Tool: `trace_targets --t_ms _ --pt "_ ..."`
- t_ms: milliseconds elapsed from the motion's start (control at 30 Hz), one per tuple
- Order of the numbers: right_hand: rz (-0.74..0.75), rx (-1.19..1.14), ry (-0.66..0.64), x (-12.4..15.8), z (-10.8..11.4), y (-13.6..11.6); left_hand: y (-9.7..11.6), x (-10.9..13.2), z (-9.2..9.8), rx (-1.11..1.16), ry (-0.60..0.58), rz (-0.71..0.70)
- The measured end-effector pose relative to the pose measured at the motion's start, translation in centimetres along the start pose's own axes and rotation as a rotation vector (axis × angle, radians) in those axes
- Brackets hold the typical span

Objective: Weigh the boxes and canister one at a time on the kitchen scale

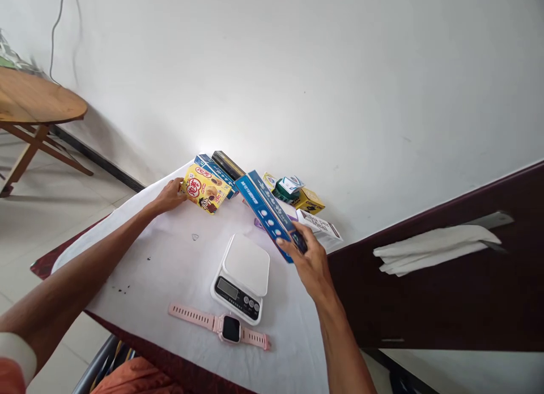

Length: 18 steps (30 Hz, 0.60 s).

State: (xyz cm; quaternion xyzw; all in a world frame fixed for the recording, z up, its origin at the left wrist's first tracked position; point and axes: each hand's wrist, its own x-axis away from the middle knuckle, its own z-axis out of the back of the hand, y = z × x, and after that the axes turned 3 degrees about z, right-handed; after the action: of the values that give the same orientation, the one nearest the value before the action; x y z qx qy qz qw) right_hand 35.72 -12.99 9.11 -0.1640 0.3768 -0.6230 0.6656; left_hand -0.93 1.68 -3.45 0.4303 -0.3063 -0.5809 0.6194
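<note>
My left hand point(170, 195) grips the left edge of a yellow snack box point(207, 190) with cartoon print, tilted up at the table's back left. Behind that box lie a blue box point(232, 185) and a dark, narrow box point(228, 165). My right hand point(309, 257) is closed around the near end of a long blue carton point(264, 210), held slanting above the table, right of the middle. Something dark shows beside my right fingers; I cannot tell what. Below the carton stands a white kitchen scale point(242, 278), with a pink-strapped watch point(230, 328) in front of it.
Along the wall stand a green box point(285, 192), a yellow box point(310, 201) and a white box point(319, 226), partly hidden by the carton. A white cloth point(170, 275) covers the table. A dark panel with a folded towel point(433, 248) borders the right; a wooden table point(38, 96) stands left.
</note>
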Motion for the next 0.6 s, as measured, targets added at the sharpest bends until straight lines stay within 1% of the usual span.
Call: trace_targets --t_ms 100,200,300,400,467,600 --pt "0.137 -0.033 0.028 -4.9 -3.0 -1.5 -0.5 0.5 -0.6 -0.093 -0.003 -0.061" --pt "0.191 0.016 0.037 -9.7 -6.6 -2.2 -1.2 1.0 -0.8 -0.150 -0.009 -0.114" --pt "0.215 0.093 0.017 -13.6 -9.9 -2.6 -1.6 1.3 -0.9 -0.197 -0.010 -0.146" --pt "0.206 0.131 -0.001 -16.2 -12.6 -2.8 -1.5 1.4 -1.1 -0.233 -0.015 -0.159" --pt "0.200 0.157 -0.018 -17.3 -13.8 -2.8 -1.4 1.5 -1.2 -0.254 -0.025 -0.166" --pt "0.182 0.206 -0.038 -19.1 -15.0 -2.4 -1.2 1.7 -1.4 -0.284 -0.042 -0.171"
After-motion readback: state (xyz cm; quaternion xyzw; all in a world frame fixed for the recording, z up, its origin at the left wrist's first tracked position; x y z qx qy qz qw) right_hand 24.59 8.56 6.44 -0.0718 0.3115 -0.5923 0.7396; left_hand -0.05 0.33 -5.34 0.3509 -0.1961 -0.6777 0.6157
